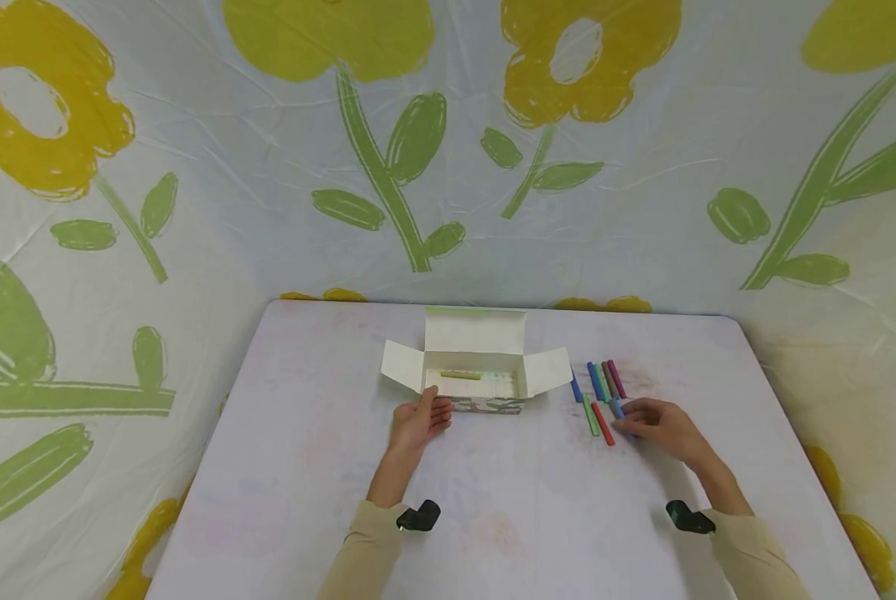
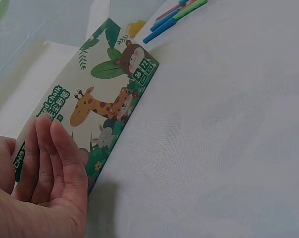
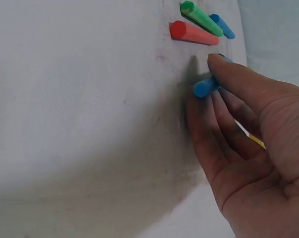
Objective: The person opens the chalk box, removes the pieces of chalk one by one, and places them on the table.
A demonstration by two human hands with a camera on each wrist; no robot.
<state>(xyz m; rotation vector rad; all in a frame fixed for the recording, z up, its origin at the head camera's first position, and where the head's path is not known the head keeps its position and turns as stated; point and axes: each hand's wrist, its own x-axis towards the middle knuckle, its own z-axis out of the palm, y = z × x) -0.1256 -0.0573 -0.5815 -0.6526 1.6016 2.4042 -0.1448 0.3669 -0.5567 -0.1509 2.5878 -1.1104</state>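
Observation:
An open chalk box point(image 1: 485, 406) with animal pictures on its front stands at the table's middle, flaps folded out. One yellow-green chalk stick point(image 1: 460, 376) lies inside. My left hand point(image 1: 417, 422) holds the box at its front left corner, thumb at the rim and fingers against the printed front point(image 2: 102, 106). To the right of the box, my right hand point(image 1: 665, 427) pinches a blue chalk stick point(image 3: 207, 87) between thumb and fingers, close over the table. Just beside it lie a red chalk stick point(image 3: 194, 32) and a green chalk stick point(image 3: 203, 19).
Several more chalk sticks, among them a purple one point(image 1: 616, 378) and a blue one point(image 1: 594, 381), lie in a loose group right of the box. The right flap point(image 1: 547, 372) reaches toward them. A flower-printed cloth point(image 1: 463, 183) hangs behind the white table point(image 1: 305, 500).

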